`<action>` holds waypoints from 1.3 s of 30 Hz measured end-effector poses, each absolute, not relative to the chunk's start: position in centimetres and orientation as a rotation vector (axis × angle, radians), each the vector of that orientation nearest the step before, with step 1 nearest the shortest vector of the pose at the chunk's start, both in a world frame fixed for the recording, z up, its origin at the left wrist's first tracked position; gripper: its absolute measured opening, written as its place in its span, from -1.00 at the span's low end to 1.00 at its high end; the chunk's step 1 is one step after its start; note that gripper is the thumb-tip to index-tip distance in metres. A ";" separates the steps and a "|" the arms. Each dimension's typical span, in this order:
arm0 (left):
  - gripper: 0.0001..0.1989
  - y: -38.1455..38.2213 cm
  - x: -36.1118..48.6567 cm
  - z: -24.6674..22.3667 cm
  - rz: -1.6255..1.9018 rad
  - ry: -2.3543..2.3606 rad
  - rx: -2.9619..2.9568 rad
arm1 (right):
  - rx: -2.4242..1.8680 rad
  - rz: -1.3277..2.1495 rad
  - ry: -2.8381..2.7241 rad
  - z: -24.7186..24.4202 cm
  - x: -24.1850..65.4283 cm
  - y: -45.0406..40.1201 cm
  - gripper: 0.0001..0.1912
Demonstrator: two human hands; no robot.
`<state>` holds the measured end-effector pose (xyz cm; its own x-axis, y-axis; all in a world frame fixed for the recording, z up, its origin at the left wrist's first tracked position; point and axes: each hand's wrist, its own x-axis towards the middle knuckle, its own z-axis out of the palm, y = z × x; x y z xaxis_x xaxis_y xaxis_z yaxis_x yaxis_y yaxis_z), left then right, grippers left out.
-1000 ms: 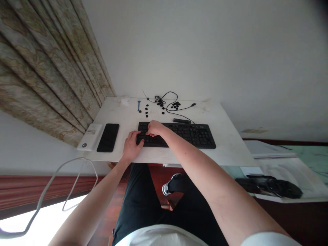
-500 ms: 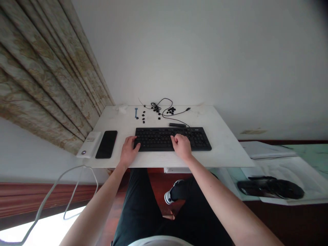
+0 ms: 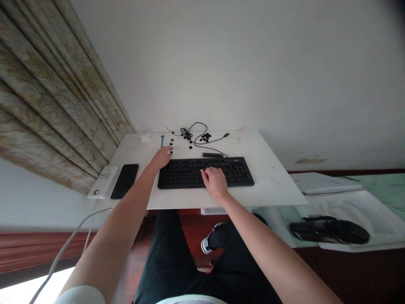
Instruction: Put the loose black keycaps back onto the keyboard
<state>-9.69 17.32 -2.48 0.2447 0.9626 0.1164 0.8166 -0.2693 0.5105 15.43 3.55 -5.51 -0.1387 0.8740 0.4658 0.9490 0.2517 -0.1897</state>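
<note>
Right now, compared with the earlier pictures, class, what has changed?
The left hand has moved forward from the left end of the keyboard to the loose keycaps; whether it grips one is unclear. The right hand has shifted rightward along the keyboard. The phone and keyboard stayed put.

Rests the right hand [image 3: 216,181] on the black keyboard [image 3: 182,174] and holds the left hand [image 3: 162,157] out at the loose keycaps [image 3: 171,144] (near a blue tool [image 3: 162,140]), with a phone [image 3: 125,180] beside a white box [image 3: 103,181].
</note>
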 end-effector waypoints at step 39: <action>-0.42 7.3 -2.6 -2.2 0.825 0.808 0.950 | -1.396 -0.141 -2.069 -5.3 15.7 2.8 -0.68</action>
